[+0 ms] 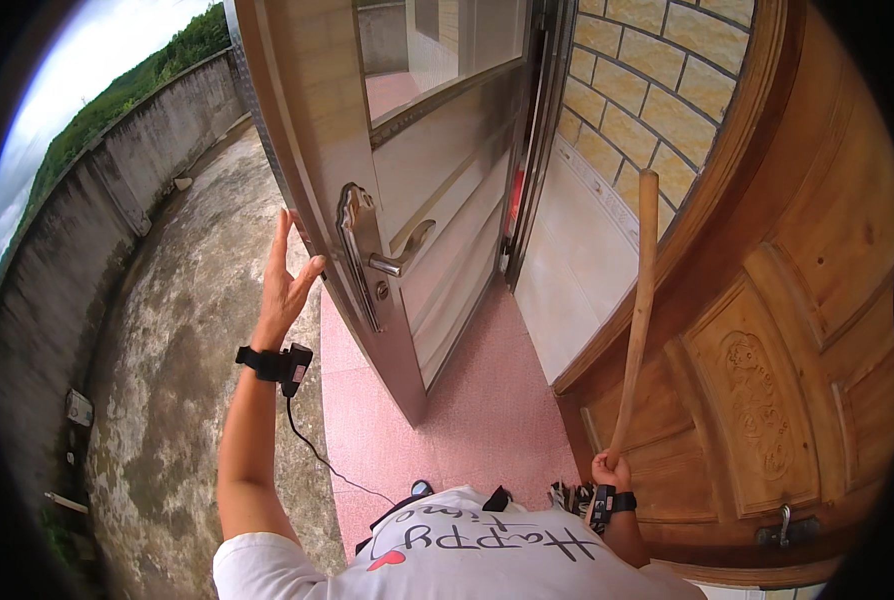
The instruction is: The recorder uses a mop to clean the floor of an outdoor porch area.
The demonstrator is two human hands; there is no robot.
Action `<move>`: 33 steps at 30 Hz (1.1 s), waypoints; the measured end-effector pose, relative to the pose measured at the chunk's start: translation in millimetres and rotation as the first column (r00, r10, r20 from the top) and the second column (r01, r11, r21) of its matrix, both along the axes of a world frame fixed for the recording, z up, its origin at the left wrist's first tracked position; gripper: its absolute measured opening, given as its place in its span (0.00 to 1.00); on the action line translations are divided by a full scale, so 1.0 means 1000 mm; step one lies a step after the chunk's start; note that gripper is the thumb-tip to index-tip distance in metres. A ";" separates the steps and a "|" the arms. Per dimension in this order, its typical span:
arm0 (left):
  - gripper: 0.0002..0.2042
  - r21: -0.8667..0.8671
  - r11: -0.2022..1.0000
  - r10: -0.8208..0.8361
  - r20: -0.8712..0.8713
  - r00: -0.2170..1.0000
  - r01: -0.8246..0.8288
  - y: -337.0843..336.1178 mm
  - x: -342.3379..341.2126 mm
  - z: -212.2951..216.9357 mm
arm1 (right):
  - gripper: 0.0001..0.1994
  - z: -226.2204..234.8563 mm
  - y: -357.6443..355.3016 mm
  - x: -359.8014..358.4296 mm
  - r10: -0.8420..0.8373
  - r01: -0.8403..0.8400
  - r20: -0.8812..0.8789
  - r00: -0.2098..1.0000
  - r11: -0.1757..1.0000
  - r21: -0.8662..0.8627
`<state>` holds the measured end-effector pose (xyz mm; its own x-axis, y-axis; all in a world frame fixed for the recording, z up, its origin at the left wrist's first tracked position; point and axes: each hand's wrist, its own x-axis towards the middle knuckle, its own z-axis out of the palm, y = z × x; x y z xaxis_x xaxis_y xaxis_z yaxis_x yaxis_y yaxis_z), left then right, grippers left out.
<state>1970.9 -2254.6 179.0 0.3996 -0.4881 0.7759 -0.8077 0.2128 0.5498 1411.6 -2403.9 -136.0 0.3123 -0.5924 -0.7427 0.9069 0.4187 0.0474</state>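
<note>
My left hand [289, 285] is raised to the free edge of a metal door [447, 200], its fingers stretched and spread against that edge. Just right of it are the door's silver handle [404, 252] and ornate lock plate [360, 235]. Low on the right, my right hand [610, 468] is closed around the wooden handle of a mop [636, 310]. The handle rises upward from the fist, slightly tilted to the right. Grey and white strands [570, 497] show beside that hand, partly hidden by my shirt.
The metal door stands ajar over a pink tiled floor [487, 360]. To the right is a carved wooden door [757, 400] beside a yellow brick-patterned wall [657, 80]. A stained concrete yard [187, 330] and grey boundary wall [57, 250] lie left. A cable [317, 455] hangs from my left wrist.
</note>
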 end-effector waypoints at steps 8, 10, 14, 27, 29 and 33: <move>0.24 0.066 0.998 -0.031 0.249 0.968 0.015 -0.003 -0.015 0.013 | 0.04 -0.053 0.014 0.043 0.029 -0.027 -0.020 0.999 0.998 0.053; 0.28 0.178 0.984 -0.047 0.323 0.945 -0.012 -0.017 -0.012 0.006 | 0.05 -0.048 0.013 0.063 0.050 -0.041 -0.083 0.995 0.993 0.108; 0.33 0.224 0.968 0.032 0.331 0.943 -0.112 -0.053 0.021 -0.030 | 0.06 -0.072 0.004 0.072 0.106 -0.093 -0.102 0.989 0.987 0.129; 0.35 0.388 0.736 0.290 0.559 0.777 -0.555 -0.077 0.135 -0.037 | 0.09 -0.095 -0.103 0.179 0.173 -0.885 -0.971 -0.166 0.408 0.224; 0.34 0.355 0.727 0.320 0.581 0.748 -0.587 -0.082 0.160 -0.034 | 0.09 -0.091 -0.132 0.210 0.135 -0.896 -0.944 -0.300 0.301 0.327; 0.34 0.310 0.708 0.403 0.561 0.723 -0.635 -0.112 0.224 -0.032 | 0.07 -0.256 -0.232 0.185 0.273 -0.841 -0.867 0.416 0.478 -0.253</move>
<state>2195.1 -2366.2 146.6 0.3877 -0.6348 0.6684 -0.8687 -0.4941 0.0347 1596.8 -2636.0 -392.3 0.3716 -0.8181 -0.4388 0.0417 0.4869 -0.8725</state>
